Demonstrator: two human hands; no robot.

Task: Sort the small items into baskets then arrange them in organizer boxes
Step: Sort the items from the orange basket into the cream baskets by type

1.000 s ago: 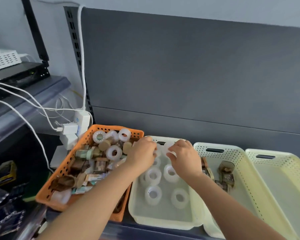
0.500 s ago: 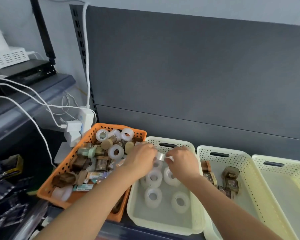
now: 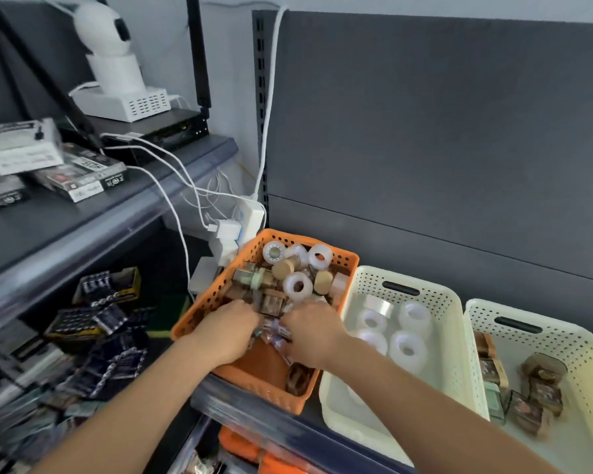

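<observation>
The orange basket [image 3: 339, 265] holds a mixed heap of white tape rolls [image 3: 298, 285], brown boxes and round tan pieces. Both my hands are down inside its near half. My left hand [image 3: 226, 330] dips its fingers into the heap, and the fingertips are hidden. My right hand [image 3: 312, 333] curls its fingers over small clear-wrapped packets [image 3: 271, 331] that lie between the two hands. Right of it, the cream basket [image 3: 404, 278] holds several tape rolls [image 3: 408, 347]. A second cream basket [image 3: 562, 333] holds small brown boxes [image 3: 541, 371].
A white power strip [image 3: 250, 217] with plugs and cables hangs just behind the orange basket. The grey back panel [image 3: 425, 148] rises behind the baskets. To the left, a side shelf [image 3: 83, 217] carries boxes and a white device. Battery packs [image 3: 96, 319] lie below it.
Both hands left the cream basket with the tape rolls and moved left into the orange basket. A shiny roll now lies in the cream basket. My view swung left.
</observation>
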